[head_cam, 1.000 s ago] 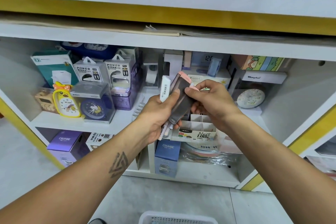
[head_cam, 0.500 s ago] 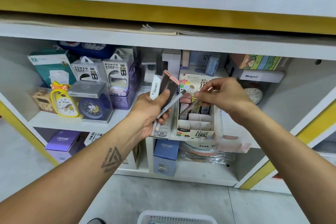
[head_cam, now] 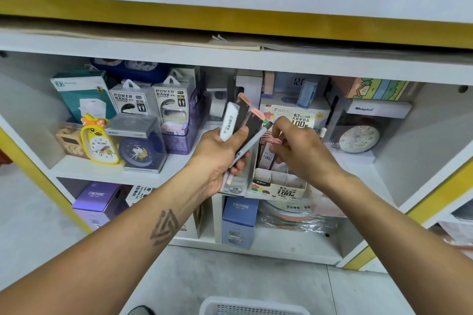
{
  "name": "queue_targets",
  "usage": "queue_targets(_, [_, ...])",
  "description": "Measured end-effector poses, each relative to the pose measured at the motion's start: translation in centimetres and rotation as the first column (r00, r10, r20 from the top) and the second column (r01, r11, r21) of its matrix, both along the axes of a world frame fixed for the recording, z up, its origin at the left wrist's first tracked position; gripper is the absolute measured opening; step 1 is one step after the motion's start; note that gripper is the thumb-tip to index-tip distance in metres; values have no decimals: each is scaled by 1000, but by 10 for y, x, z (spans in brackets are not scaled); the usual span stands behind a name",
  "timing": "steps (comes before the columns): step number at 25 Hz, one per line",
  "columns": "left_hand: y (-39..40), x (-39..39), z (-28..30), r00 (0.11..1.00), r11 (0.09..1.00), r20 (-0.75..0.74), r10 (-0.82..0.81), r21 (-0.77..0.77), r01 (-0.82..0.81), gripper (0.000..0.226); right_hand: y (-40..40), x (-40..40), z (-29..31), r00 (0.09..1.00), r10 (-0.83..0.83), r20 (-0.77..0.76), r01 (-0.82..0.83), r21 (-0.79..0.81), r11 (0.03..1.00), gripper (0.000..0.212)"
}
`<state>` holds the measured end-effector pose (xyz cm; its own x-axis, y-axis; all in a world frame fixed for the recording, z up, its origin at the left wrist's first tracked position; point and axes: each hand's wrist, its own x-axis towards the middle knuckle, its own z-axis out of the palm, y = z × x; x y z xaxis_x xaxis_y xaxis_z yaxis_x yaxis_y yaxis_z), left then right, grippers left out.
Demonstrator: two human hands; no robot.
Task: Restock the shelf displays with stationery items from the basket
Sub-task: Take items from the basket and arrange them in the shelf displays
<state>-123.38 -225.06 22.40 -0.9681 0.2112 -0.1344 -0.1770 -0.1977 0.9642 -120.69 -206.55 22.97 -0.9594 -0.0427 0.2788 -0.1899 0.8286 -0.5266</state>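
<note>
Head view: right hand [head_cam: 304, 151] lower, in display box [head_cam: 279, 186].

The shelf [head_cam: 84, 169] is packed: clocks [head_cam: 143, 151] and boxes [head_cam: 174, 100] fill the left side. The lead box [head_cam: 279, 186] has open slots at its front. There is bare shelf to the right, past the round clock [head_cam: 358, 138].

White shelf [head_cam: 84, 169] with yellow duck clock [head_cam: 99, 142], power bank boxes [head_cam: 153, 102], lead display box [head_cam: 279, 186].
</note>
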Motion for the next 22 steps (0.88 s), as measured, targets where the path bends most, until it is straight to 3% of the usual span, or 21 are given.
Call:
queue_targets(2, [0,0,1,1000,1000,0,7,-2,-7,25,-4,1,-4,998,35,-55,-33,33,999,8])
queue_targets(4, [0,1,1,1000,1000,-3,6,-4,-6,25,-4,0,-4,991,5,-134,9,103,995,14])
queue_targets(5, [2,1,1,1000,1000,-4,6,-4,-6,25,-4,0,-1,990,-47,-133,52,30,998,19])
queue_targets(6, [4,1,2,1000,1000,-6,8,-4,-8,25,-4,0,5,991,-114,-66,101,-167,981,24])
queue_targets(7, [7,1,2,1000,1000,-9,11,-7,-11,26,-3,1,11,990,-137,42,142,-423,895,26])
queue_targets(9, [16,3,2,1000,1000,-24,10,-26,-10,27,-1,8,23,976,-2,216,178,-799,574,18])
queue_targets(10, [22,5,1,999,999,-35,1,-37,-3,27,2,12,27,973,53,223,171,-861,479,12])
queue_targets(12, [34,10,1,998,999,-51,-25,-44,23,28,13,19,32,982,61,176,137,-904,404,10])
queue_targets(14, [44,13,0,998,998,-59,-37,-45,35,27,32,24,40,991,-65,114,130,-925,356,9])
queue_targets(16, [51,13,1,997,999,-63,-40,-36,38,25,60,28,49,958,-284,43,163,-895,415,10])
queue_targets(18, [59,13,1,996,998,-70,-57,-18,55,25,88,35,52,894,-444,-56,246,-767,592,15])
queue_targets(20, [66,13,2,994,997,-79,-73,-19,72,25,107,40,46,867,-475,-150,342,-515,786,19])
queue_targets(22, [73,15,2,992,995,-81,-98,-17,97,25,114,43,37,870,-451,-199,397,-260,880,23])
